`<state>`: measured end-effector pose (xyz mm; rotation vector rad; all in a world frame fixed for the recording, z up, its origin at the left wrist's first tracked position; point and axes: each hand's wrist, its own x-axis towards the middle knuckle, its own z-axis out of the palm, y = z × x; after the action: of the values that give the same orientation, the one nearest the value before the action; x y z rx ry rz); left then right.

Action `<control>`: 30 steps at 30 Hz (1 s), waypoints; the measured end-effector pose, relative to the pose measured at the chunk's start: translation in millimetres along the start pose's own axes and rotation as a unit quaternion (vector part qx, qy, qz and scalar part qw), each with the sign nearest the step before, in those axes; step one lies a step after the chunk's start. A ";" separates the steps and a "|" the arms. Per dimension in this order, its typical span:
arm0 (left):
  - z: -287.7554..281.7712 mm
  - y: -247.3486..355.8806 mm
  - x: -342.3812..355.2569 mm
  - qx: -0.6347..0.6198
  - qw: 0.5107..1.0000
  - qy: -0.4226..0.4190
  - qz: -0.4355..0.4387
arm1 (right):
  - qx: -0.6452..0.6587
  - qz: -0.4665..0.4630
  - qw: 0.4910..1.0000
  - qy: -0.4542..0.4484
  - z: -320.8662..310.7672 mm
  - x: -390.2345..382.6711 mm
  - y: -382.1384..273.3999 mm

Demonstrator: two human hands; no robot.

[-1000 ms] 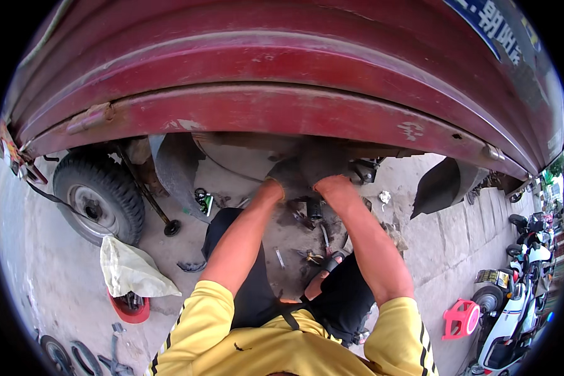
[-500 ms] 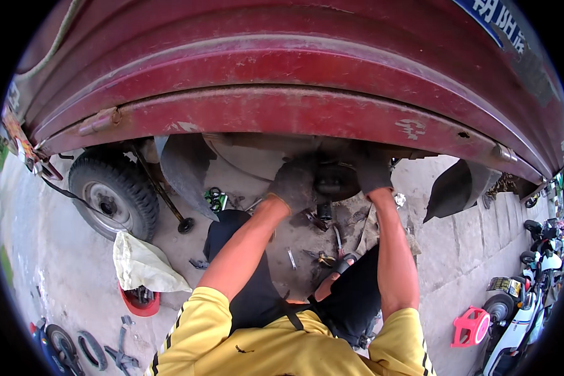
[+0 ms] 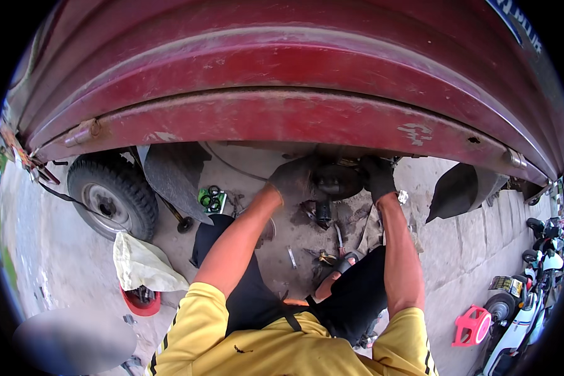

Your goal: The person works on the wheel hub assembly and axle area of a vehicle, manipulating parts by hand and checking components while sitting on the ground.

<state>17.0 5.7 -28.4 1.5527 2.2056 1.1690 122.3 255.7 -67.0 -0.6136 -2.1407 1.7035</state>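
Dimly, the gloved left hand [image 3: 292, 176] shows near frame centre; I cannot tell how its fingers stand. Just right of centre, the dark rounded housing [image 3: 337, 182] looks heavy, stiff, probably greasy: best cradled from both sides. Beside it, the right hand's [image 3: 378, 178] fingers are equally unreadable.

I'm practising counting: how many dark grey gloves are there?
2: one on the left hand, another on the right hand, either side of the round black part beneath the red metal panel.
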 end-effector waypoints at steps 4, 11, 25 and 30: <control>-3.2 5.3 7.6 0.008 0.999 -0.035 -0.008 | 0.090 0.076 0.993 -0.014 -0.5 -5.0 -16.5; 2.2 -4.4 11.8 -0.052 0.998 -0.037 -0.005 | 0.153 0.163 0.975 -0.018 -1.7 -8.7 -22.3; -3.6 3.3 13.0 -0.056 0.994 -0.077 -0.056 | 0.194 0.186 0.963 -0.010 -9.9 -14.8 -15.7; -6.3 2.4 11.8 -0.056 0.996 -0.058 -0.042 | 0.126 0.163 0.978 -0.018 -1.7 -12.7 -26.3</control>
<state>10.1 13.2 -19.4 1.4328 2.0730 1.1266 130.7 245.5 -41.0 -0.9035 -1.8802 2.1294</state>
